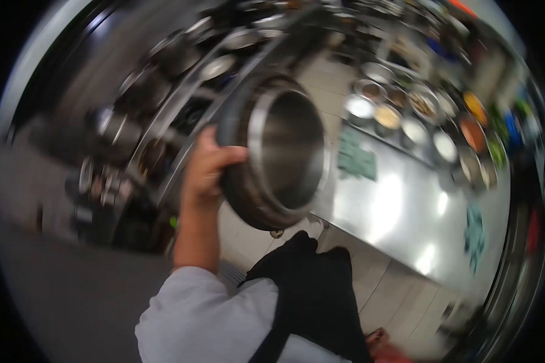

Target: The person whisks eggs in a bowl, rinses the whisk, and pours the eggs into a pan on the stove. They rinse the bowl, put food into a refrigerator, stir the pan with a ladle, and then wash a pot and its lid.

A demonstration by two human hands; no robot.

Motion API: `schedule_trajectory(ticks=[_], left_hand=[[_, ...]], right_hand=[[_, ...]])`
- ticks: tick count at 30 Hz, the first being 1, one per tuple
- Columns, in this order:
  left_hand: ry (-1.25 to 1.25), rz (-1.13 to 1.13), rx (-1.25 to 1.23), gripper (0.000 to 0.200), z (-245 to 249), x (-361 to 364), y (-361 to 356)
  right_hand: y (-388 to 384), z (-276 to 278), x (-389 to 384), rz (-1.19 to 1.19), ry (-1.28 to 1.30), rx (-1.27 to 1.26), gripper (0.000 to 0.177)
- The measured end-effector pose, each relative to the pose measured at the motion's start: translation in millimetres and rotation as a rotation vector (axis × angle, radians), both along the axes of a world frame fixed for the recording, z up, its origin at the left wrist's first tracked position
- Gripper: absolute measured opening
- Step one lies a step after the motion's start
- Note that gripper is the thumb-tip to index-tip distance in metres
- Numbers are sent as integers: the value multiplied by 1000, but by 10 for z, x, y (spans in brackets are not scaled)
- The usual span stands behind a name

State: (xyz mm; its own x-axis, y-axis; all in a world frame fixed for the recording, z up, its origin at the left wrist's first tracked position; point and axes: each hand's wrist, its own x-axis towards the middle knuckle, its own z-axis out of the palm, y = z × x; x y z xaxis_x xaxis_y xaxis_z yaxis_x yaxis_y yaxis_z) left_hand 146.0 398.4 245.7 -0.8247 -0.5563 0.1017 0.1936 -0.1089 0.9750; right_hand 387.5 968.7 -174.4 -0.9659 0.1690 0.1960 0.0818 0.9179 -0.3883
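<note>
My left hand [208, 164] grips a round metal pot [235, 192] by its side, with the thumb near the rim. The pot is dark and stained outside and bare silver inside. It is tilted, its mouth facing right, and I see nothing in the visible part of its inside. Low at the bottom edge, beside the black apron [312, 302], my right hand [378, 343] shows only in part. It is blurred, with something reddish by it, so its fingers cannot be made out.
To the right stands a steel counter [369, 202] with green cloths [355, 156] and several containers of food [414, 132] along its far side. A cooking range [181, 142] with several pans runs along the left. Pale floor tiles [378, 284] lie between. Much of the view is blurred.
</note>
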Motion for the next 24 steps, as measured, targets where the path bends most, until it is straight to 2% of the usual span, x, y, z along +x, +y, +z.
schedule_trajectory(ticks=[1, 2, 3, 4, 5, 7, 8, 9, 10, 12, 14, 16, 18, 20, 22, 24], left_hand=[[-50, -110, 11, 69, -10, -9, -39], [-36, -147, 53, 69, -113, 54, -76], [-73, -135, 87, 69, -129, 126, -76], [7, -128, 130, 65, -294, 153, -132], [-25, -107, 86, 62, -444, 194, -250], [-61, -89, 106, 59, -674, 450, -426], [-101, 94, -61, 58, -873, 470, -498], [-97, 0, 8, 55, -877, 511, -600], [-85, 7, 84, 52, -974, 524, -675], [-130, 94, -71, 44, -1228, 518, -850], [-262, 262, -202, 28, -1503, 499, -1002], [-362, 344, -338, 21, -1682, 544, -1249], [-342, 377, -369, 19, -1866, 584, -1512], [-321, 409, -404, 17, -1938, 578, -1813], [-315, 485, -434, 21, -1905, 583, -2072], [-313, 514, -415, 21, -1813, 508, -2350]], right_hand=[[95, -95, -337, 188, -328, -252, 19], [-693, 580, -625, -101, 144, -328, 18], [-975, 1198, -913, -66, 56, -303, 27], [-1125, 1616, -1132, -42, -33, -276, 37], [-1239, 1758, -1336, 9, -29, -273, 37], [-1487, 1915, -1449, 118, 56, -362, 32], [-1631, 2012, -1599, 175, 56, -356, 32], [-1841, 2158, -1696, 225, -33, -316, 32], [-2032, 2255, -1785, 269, -121, -271, 33], [-2411, 2255, -2005, 376, -124, -283, 34], [-2867, 2175, -2216, 465, -133, -310, 36], [-3472, 2119, -2388, 644, -98, -447, 17], [-4044, 2126, -2548, 688, -152, -478, 20], [-4725, 2238, -2680, 786, -473, -479, 35], [-5374, 2067, -2761, 869, -665, -602, 42], [-5926, 1643, -2910, 608, -1227, -859, 60]])
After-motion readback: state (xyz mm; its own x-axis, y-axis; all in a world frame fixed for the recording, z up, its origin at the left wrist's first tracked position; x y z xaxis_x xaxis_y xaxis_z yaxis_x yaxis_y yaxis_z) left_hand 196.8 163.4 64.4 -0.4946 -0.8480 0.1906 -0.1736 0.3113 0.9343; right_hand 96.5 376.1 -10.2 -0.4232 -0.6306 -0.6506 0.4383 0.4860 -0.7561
